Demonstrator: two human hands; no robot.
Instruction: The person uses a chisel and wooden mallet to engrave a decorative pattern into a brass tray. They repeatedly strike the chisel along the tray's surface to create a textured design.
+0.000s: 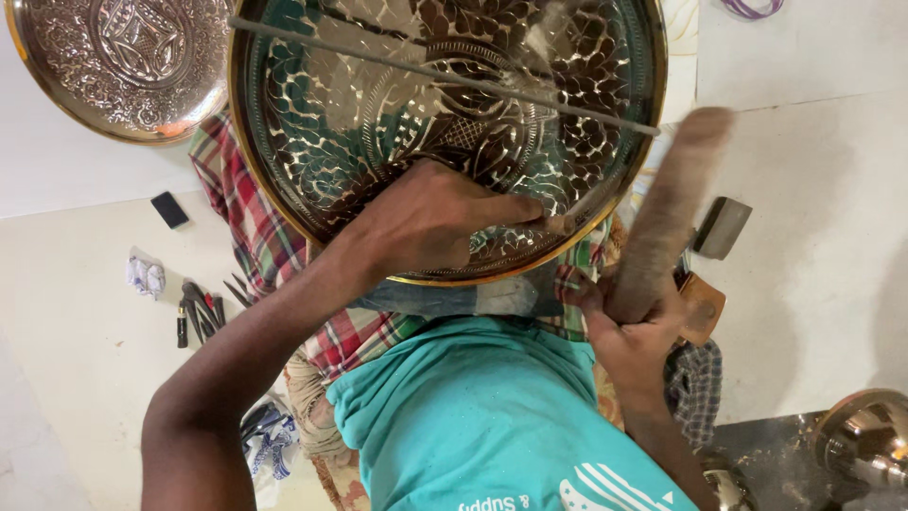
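A large round brass plate (312,142) with engraved leaf patterns rests on my lap, over a plaid cloth (255,237). My left hand (426,222) lies on its lower part, fingers pinched around a small chisel (560,224) whose tip touches the plate near the rim. My right hand (629,341) grips a wooden mallet (667,213), which is raised beside the plate's right edge and blurred by motion. A thin rod (445,76) lies across the plate's upper half.
A second engraved plate (123,57) lies at the top left. On the pale floor to the left are hand tools (199,312), a small black object (170,210) and a crumpled white cloth (145,276). A metal block (722,227) and a shiny brass vessel (865,440) sit on the right.
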